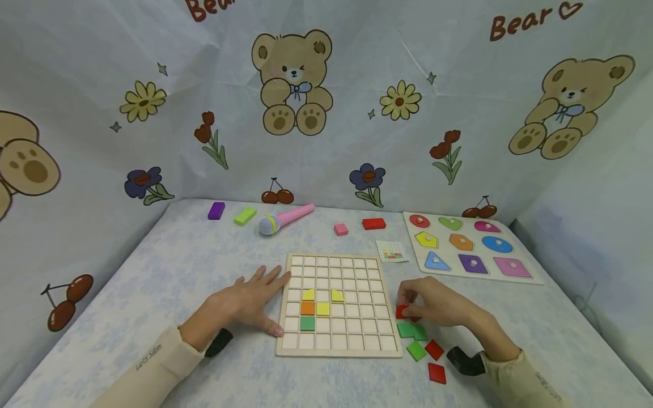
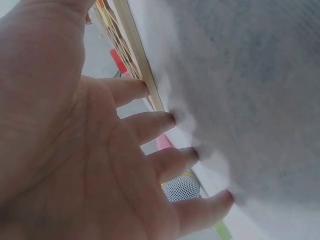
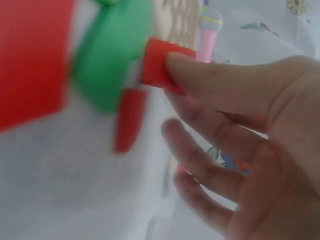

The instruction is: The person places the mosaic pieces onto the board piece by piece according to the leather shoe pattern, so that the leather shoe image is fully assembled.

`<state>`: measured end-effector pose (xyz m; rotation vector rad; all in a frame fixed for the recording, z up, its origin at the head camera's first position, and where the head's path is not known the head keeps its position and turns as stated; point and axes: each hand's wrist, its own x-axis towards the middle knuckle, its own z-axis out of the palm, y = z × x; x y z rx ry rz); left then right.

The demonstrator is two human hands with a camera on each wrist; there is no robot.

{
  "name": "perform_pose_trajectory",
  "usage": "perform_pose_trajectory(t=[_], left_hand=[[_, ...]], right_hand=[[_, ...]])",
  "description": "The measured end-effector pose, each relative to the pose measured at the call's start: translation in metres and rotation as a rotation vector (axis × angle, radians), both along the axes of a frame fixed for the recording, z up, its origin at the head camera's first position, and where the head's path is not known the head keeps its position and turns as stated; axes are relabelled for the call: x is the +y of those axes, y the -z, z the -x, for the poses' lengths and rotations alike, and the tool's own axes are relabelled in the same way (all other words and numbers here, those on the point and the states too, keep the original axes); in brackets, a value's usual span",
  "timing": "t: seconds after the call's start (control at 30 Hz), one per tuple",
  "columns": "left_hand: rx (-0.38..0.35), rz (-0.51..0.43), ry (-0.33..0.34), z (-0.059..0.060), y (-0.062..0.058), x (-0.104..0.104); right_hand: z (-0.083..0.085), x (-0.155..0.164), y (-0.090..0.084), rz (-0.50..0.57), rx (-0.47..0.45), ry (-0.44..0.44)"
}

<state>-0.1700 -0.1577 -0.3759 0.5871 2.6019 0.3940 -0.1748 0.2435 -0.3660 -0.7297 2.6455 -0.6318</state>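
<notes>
My left hand (image 1: pixel 244 303) lies with spread fingers along the left edge of a wooden grid board (image 1: pixel 339 356), fingertip and thumb touching its frame. In the board's cells sit an orange tile (image 1: pixel 308 308), a green tile (image 1: pixel 307 323), a yellow square tile (image 1: pixel 323 309) and two yellow pieces with cut corners (image 1: pixel 308 295). Just right of the board, my right hand (image 1: pixel 441 301) pinches a red square tile (image 3: pixel 156 62) between thumb and forefinger. Close below it lie several loose tiles, among them green tiles (image 1: pixel 412 331), a light green tile (image 1: pixel 416 351) and red tiles (image 1: pixel 437 373).
A small pattern card (image 1: pixel 400 246) and a knobbed shape puzzle (image 1: pixel 479 220) lie at the back right. Farther back are a pink toy microphone (image 1: pixel 296 215) and purple (image 1: pixel 216 211), green (image 1: pixel 245 216), pink (image 1: pixel 340 229) and red blocks (image 1: pixel 374 224). A bear-print cloth hangs behind.
</notes>
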Motion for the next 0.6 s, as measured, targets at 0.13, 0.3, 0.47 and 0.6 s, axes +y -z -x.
perform_pose_trajectory(t=[0.13, 0.3, 0.47, 0.6], left_hand=[[0.006, -0.015, -0.001, -0.001, -0.001, 0.000], [0.010, -0.021, -0.001, -0.002, -0.003, -0.002], [0.005, -0.022, -0.005, -0.002, -0.003, -0.002], [-0.003, -0.016, -0.007, -0.002, -0.002, -0.001]], right_hand=[[0.004, -0.019, -0.007, 0.056, 0.034, -0.026], [0.005, -0.064, -0.012, 0.106, 0.061, -0.083], [-0.002, -0.107, -0.008, 0.195, 0.011, -0.114], [-0.006, -0.123, 0.000, 0.237, 0.006, -0.118]])
